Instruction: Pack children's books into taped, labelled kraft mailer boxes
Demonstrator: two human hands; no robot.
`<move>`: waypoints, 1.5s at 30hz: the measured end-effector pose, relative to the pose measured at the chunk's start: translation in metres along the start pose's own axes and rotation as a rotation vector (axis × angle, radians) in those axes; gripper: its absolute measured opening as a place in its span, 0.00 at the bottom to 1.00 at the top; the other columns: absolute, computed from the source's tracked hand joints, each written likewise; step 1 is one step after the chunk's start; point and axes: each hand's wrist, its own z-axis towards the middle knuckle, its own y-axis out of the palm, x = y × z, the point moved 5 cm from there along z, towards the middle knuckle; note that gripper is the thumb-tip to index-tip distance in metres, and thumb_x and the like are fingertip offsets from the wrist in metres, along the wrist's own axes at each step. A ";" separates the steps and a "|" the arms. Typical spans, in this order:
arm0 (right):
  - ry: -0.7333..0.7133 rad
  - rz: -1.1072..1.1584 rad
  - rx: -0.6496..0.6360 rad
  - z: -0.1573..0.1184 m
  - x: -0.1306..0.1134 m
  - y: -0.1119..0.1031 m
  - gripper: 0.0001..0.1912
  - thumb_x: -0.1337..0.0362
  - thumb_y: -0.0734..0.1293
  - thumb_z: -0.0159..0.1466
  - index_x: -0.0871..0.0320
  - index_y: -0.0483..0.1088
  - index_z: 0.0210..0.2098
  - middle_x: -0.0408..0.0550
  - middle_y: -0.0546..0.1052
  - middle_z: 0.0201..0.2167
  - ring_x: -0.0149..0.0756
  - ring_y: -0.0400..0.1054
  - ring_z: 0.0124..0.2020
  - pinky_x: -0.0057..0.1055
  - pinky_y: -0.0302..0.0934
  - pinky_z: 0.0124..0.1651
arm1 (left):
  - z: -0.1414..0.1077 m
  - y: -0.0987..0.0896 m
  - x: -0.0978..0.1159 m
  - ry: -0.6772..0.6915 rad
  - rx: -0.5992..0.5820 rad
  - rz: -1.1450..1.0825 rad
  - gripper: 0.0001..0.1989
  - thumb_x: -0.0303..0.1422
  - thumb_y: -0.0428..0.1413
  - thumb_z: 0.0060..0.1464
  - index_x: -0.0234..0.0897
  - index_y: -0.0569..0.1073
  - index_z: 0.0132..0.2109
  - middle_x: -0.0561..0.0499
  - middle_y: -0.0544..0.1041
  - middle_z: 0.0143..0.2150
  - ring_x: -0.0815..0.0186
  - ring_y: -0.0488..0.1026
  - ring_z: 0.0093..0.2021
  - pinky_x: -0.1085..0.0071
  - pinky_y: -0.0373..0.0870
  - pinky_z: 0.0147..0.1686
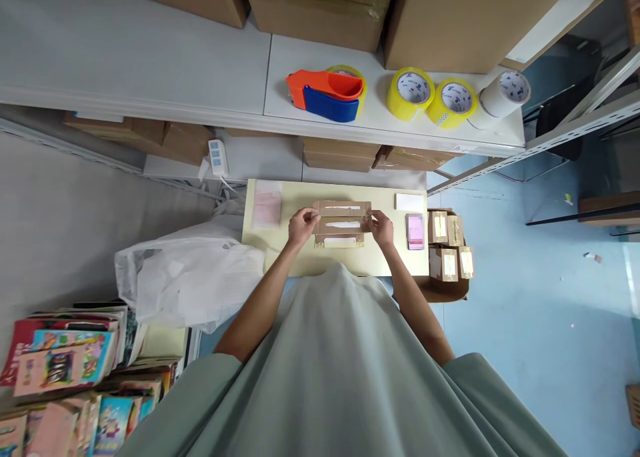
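A flat piece of brown cardboard (343, 218) with white strips lies on the pale yellow table (300, 265), in front of my body. My left hand (303, 227) pinches its left edge, and my right hand (381, 228) pinches its right edge. Clear tape shows along the lower flap of the cardboard. To the left of it rests a pinkish paper sheet (267, 205). On the right side are a white slip (409, 202) and a phone with a pink screen (415, 231).
Above the table, a shelf (225, 63) bears an orange and blue tape dispenser (327, 93), tape rolls (411, 93) and large boxes. Small taped boxes (443, 263) stand right of the table. A white plastic bag (190, 270) and stacked books (70, 357) are at the left.
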 end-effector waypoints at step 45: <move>-0.328 -0.247 -0.057 -0.076 0.014 -0.039 0.21 0.47 0.63 0.80 0.51 0.83 0.54 0.58 0.81 0.64 0.52 0.83 0.54 0.50 0.82 0.56 | -0.070 0.005 0.043 0.178 -0.047 0.289 0.07 0.33 0.60 0.59 0.42 0.80 0.44 0.38 0.79 0.65 0.43 0.71 0.75 0.45 0.72 0.72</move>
